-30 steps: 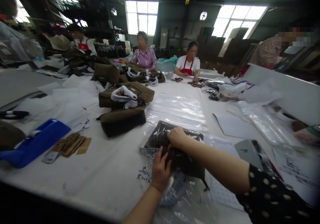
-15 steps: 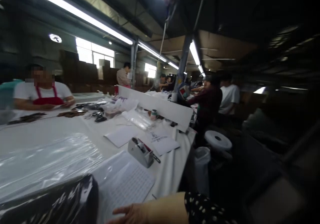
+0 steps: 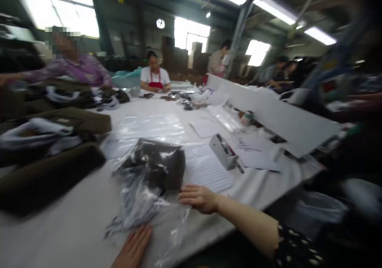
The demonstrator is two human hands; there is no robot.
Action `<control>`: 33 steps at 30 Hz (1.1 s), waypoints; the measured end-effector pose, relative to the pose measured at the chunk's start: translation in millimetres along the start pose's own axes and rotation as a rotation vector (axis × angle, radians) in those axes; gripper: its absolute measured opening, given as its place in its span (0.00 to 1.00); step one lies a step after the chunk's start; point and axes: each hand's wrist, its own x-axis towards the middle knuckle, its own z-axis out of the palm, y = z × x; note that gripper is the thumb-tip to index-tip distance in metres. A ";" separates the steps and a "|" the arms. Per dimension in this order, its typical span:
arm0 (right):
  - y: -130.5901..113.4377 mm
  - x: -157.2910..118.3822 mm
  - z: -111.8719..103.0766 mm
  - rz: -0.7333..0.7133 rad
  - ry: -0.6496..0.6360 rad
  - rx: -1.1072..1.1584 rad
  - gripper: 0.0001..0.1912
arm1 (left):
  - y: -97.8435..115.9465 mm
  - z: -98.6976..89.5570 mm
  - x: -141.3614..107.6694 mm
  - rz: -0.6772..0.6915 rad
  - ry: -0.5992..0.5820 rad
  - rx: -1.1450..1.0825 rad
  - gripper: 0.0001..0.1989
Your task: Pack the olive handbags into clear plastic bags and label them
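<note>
A clear plastic bag with a folded dark olive-brown garment inside lies on the white table before me. My left hand is flat at the bag's near edge, fingers stretched out. On the bag's right side rests my right hand, its fingers extended and touching the plastic; the thumb is hard to see. A printed sheet lies just beyond my right hand, and a tape dispenser stands beside it.
Dark folded garments are piled at left. Flat clear plastic bags lie beyond the packed one. A long white board stands along the right side. Co-workers sit across the table, one in a purple top, another in a red apron.
My view has swung left and down, bringing the whole packed bag, the garment pile and my left hand into sight. My right hand now shows at the bag's right side.
</note>
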 end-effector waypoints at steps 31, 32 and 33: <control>-70.6 50.2 0.0 0.807 0.195 0.481 0.23 | 22.0 -43.4 -1.5 -1.113 0.159 -0.325 0.17; -79.8 45.3 -1.5 0.866 0.146 0.522 0.24 | 26.8 -46.9 -3.9 -1.152 0.094 -0.324 0.17; -87.9 39.2 -1.7 0.915 0.110 0.557 0.24 | 31.0 -49.1 -6.0 -1.187 0.040 -0.323 0.18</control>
